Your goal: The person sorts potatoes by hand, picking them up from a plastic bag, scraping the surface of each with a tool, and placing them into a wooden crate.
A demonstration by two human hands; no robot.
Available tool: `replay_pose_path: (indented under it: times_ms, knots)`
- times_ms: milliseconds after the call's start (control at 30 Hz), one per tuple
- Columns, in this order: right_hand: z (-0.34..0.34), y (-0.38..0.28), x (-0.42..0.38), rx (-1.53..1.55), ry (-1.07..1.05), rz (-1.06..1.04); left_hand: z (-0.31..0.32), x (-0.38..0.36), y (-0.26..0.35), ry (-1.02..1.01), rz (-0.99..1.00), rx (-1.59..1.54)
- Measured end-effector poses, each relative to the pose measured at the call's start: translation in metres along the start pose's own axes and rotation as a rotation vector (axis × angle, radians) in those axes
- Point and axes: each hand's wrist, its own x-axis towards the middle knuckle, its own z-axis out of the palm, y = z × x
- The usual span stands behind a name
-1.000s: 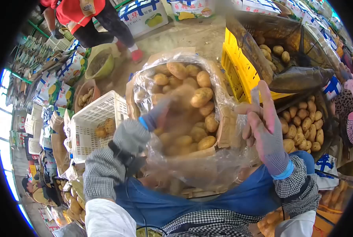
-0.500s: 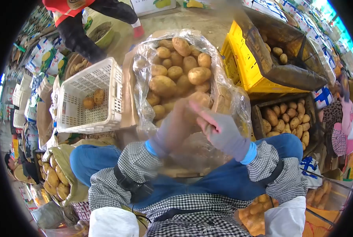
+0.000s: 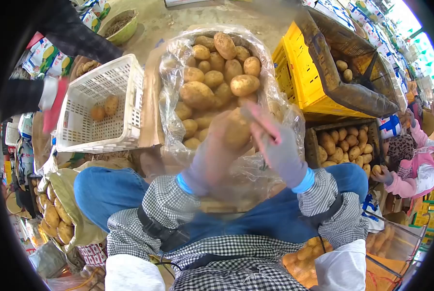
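Observation:
Both my hands wear grey gloves with blue cuffs and work over the near end of a plastic-lined box (image 3: 155, 97) of potatoes. My left hand (image 3: 217, 150), blurred, is wrapped round a large potato (image 3: 237, 129). Close on its right, my right hand (image 3: 274, 140) has its fingers bent towards that potato; motion blur hides whether they touch it or hold something. Loose potatoes (image 3: 197, 94) fill the box beyond my hands.
A white basket (image 3: 132, 97) with two potatoes stands left. Right are a yellow crate (image 3: 294, 72), a dark lined crate (image 3: 333, 92) and a wooden crate of potatoes (image 3: 355, 145). A potato sack (image 3: 88, 213) lies lower left. Another person's red-shod leg (image 3: 20, 94) is beside the basket.
The view has shifted slightly. A large potato now shows in my left hand. The other person at the upper left has moved left and nearer. A person in pink shows more at right.

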Motion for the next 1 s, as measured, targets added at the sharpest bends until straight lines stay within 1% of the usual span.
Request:
replay_pose_path:
  times_ms: [33, 100, 133, 200, 233, 300, 333, 367, 433, 467, 500, 533, 600, 633, 700, 733, 800, 833, 900, 933, 1000]
  knots:
    - [0.005, 0.0, -0.008, -0.086, -0.063, -0.066, -0.012, 0.0, 0.0, -0.102, -0.057, -0.099]
    - [0.006, 0.007, -0.01, -0.22, -0.089, -0.125, -0.016, -0.002, 0.002, -0.18, -0.084, -0.08]
    - [0.004, 0.014, -0.007, -0.268, -0.047, -0.112, -0.016, -0.005, 0.006, -0.161, -0.062, 0.039]
    - [0.002, 0.019, -0.003, -0.263, 0.046, -0.167, -0.01, -0.011, 0.02, -0.137, -0.012, 0.274]
    - [0.0, 0.018, 0.001, -0.213, 0.092, -0.241, -0.006, -0.012, 0.026, -0.125, 0.023, 0.387]
    - [0.001, 0.016, -0.001, -0.179, 0.083, -0.304, -0.003, -0.009, 0.029, -0.122, 0.061, 0.493]
    - [0.007, 0.014, -0.012, -0.191, 0.027, -0.287, -0.005, -0.009, 0.028, -0.13, 0.056, 0.488]
    - [0.012, 0.014, -0.018, -0.2, -0.028, -0.268, -0.008, -0.009, 0.022, -0.112, 0.062, 0.434]
    - [0.006, 0.018, -0.009, -0.091, 0.051, -0.209, -0.009, -0.006, 0.006, -0.053, 0.087, 0.271]
    - [0.002, 0.018, -0.006, -0.044, 0.091, -0.181, -0.01, -0.006, 0.002, -0.047, 0.093, 0.273]
    - [0.002, 0.019, -0.008, -0.093, 0.085, -0.176, -0.008, -0.007, 0.002, -0.041, 0.1, 0.276]
    - [0.004, 0.021, -0.011, -0.142, 0.078, -0.173, -0.003, -0.011, 0.021, -0.069, 0.092, 0.394]
    - [0.006, 0.018, -0.016, -0.209, -0.001, -0.167, -0.001, -0.015, 0.028, -0.125, 0.04, 0.201]
    - [0.007, 0.01, -0.02, -0.224, -0.067, -0.162, -0.003, -0.016, 0.022, -0.156, -0.007, -0.107]
    - [0.009, 0.008, -0.02, -0.12, -0.051, -0.105, -0.006, -0.017, 0.02, -0.102, -0.15, -0.531]
    - [0.007, 0.011, -0.012, -0.01, 0.029, -0.057, -0.003, -0.012, 0.022, -0.018, -0.24, -0.651]
    - [0.005, 0.017, -0.005, 0.095, 0.124, -0.027, 0.0, -0.008, 0.021, 0.045, -0.325, -0.75]
    - [0.006, 0.02, -0.003, 0.097, 0.143, -0.04, 0.0, -0.007, 0.018, 0.024, -0.325, -0.726]
    - [0.006, 0.016, -0.004, 0.078, 0.084, 0.027, 0.001, -0.008, 0.019, -0.011, -0.293, -0.493]
    - [0.006, 0.002, -0.01, 0.059, 0.01, 0.108, 0.002, -0.009, 0.026, -0.026, -0.264, -0.283]
    - [0.01, -0.002, -0.018, -0.035, -0.091, 0.028, -0.002, -0.013, 0.025, -0.176, -0.158, -0.252]
